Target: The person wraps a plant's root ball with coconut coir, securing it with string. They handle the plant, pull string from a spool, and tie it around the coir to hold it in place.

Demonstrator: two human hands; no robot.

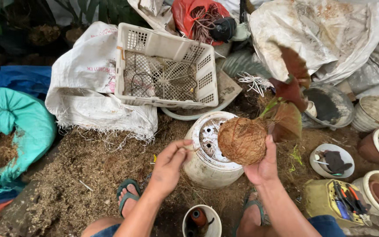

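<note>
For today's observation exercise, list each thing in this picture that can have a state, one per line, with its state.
Right hand: closed around the fibre ball, holding it up.
Fibre ball: wrapped round the plant's roots, held over the upturned pot.
Plant: dark red leaves, tilted away from the person.
Left hand: fingers pinched, apparently on a thin strand.
Upturned pot: upside down, drain holes showing.
White crate: nearly empty, open side up.
Teal sack: open, fibre spilling out.

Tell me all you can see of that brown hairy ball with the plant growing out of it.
The fibre ball is round, brown and shaggy, seemingly wrapped in coconut-like fibre. A short green stem rises from its upper right side, bearing dark reddish-brown leaves. The right hand cups it from below and the right, holding it just above an upturned white pot with holes in its base. The left hand is close beside it, fingers pinched, not touching it.
</note>
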